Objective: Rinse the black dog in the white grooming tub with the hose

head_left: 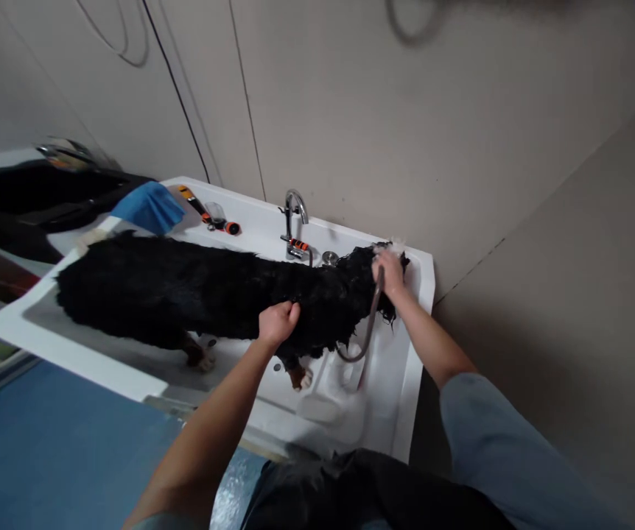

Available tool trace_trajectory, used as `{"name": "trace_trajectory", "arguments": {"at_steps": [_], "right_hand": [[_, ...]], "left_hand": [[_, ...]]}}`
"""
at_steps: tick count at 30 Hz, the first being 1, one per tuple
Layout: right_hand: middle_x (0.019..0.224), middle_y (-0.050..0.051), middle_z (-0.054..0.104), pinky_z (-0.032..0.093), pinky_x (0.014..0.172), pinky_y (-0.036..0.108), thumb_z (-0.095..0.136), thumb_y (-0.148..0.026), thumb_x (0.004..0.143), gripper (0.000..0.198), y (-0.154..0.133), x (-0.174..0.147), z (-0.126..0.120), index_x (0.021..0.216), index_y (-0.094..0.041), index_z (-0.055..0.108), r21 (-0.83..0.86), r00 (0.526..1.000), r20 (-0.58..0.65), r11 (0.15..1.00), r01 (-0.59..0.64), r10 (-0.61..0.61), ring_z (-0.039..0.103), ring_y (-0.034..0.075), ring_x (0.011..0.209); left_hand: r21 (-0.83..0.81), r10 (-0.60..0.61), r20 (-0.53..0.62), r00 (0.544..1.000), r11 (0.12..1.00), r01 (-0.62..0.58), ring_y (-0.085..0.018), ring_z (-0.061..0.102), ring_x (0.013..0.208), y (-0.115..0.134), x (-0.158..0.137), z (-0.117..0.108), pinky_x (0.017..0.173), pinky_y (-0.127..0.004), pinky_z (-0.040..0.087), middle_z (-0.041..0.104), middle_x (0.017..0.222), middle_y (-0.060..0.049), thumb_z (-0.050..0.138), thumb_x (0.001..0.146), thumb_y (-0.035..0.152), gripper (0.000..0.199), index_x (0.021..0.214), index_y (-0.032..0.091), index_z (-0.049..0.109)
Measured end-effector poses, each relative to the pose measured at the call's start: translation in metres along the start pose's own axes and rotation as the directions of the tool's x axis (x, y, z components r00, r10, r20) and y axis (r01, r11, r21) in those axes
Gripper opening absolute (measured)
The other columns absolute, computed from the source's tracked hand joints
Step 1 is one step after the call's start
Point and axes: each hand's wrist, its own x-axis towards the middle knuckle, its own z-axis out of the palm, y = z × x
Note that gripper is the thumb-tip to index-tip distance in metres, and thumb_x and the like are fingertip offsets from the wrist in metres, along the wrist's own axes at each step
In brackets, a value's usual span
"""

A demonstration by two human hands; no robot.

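Observation:
A large wet dog (185, 283) with black fur and brown and white paws stands in a white bathing tub (102, 366), its head to the right. Against the dog's shoulder, my left hand (278, 322) is closed in a fist; whatever is inside it is hidden. My right hand (388, 274) is closed around the end of a grey-brown hose (371, 324) at the dog's head. Whitish spray or foam shows above those fingers. The hose loops down beside the dog's chest into the tub, and its outlet is hidden.
A chrome faucet (295, 210) rises from the tub's back ledge. An orange and black tool (232, 228) and a blue cloth (150, 207) lie farther left. Behind the tub stands a grey wall (351, 110); the floor (68, 442) is blue.

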Motion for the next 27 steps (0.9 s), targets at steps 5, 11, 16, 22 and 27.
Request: {"name": "trace_trajectory", "arguments": {"at_steps": [5, 11, 16, 22, 27], "right_hand": [[0.113, 0.014, 0.078, 0.052, 0.109, 0.043, 0.054, -0.020, 0.095, 0.027, 0.021, 0.011, 0.008, 0.101, -0.017, 0.080, 0.135, 0.997, -0.061, 0.990, -0.033, 0.042, 0.070, 0.026, 0.115], [0.134, 0.017, 0.071, 0.042, 0.118, 0.045, 0.053, -0.017, 0.098, 0.032, -0.024, 0.032, 0.034, 0.120, -0.015, 0.076, 0.102, 0.981, -0.023, 0.977, -0.188, 0.192, 0.058, 0.030, 0.135], [0.143, 0.015, 0.067, 0.034, 0.123, 0.047, 0.055, -0.025, 0.102, 0.031, -0.089, 0.001, 0.043, 0.124, -0.016, 0.075, 0.163, 0.963, 0.196, 0.975, 0.152, -0.183, 0.051, 0.029, 0.141], [0.142, 0.017, 0.067, 0.036, 0.116, 0.054, 0.051, -0.032, 0.104, 0.034, -0.069, 0.058, 0.020, 0.119, -0.017, 0.077, 0.008, 0.989, 0.128, 0.997, 0.075, -0.076, 0.052, 0.034, 0.134], [0.130, 0.011, 0.074, 0.043, 0.111, 0.042, 0.052, -0.035, 0.106, 0.031, -0.111, 0.049, 0.035, 0.117, -0.021, 0.077, 0.053, 0.932, 0.291, 0.976, 0.210, -0.217, 0.062, 0.027, 0.123]], "left_hand": [[0.045, -0.011, 0.020, 1.000, 0.999, 0.010, -0.024, 0.073, 0.091, 0.008, 0.004, -0.003, 0.065, -0.028, 0.030, 0.077, 0.090, -0.013, 0.045, 0.105, 0.032, 0.042, 0.075, 0.016, 0.071], [0.065, -0.030, 0.046, 0.999, 0.998, 0.027, -0.024, 0.073, 0.092, 0.022, 0.007, -0.007, 0.065, -0.029, 0.030, 0.078, 0.092, -0.013, 0.046, 0.105, 0.034, 0.041, 0.080, 0.017, 0.073], [0.064, -0.047, 0.032, 0.998, 0.997, 0.045, -0.025, 0.073, 0.093, 0.031, 0.012, -0.014, 0.065, -0.030, 0.032, 0.078, 0.094, -0.013, 0.046, 0.105, 0.037, 0.041, 0.086, 0.017, 0.075], [0.010, -0.035, 0.042, 0.998, 0.999, 0.035, -0.026, 0.073, 0.096, 0.035, 0.010, -0.018, 0.068, -0.029, 0.037, 0.078, 0.097, -0.012, 0.046, 0.106, 0.039, 0.041, 0.091, 0.019, 0.077], [-0.021, -0.025, 0.055, 0.998, 0.999, 0.026, -0.027, 0.073, 0.100, 0.034, 0.012, -0.024, 0.071, -0.030, 0.039, 0.079, 0.102, -0.013, 0.047, 0.106, 0.041, 0.040, 0.095, 0.019, 0.078]]}}
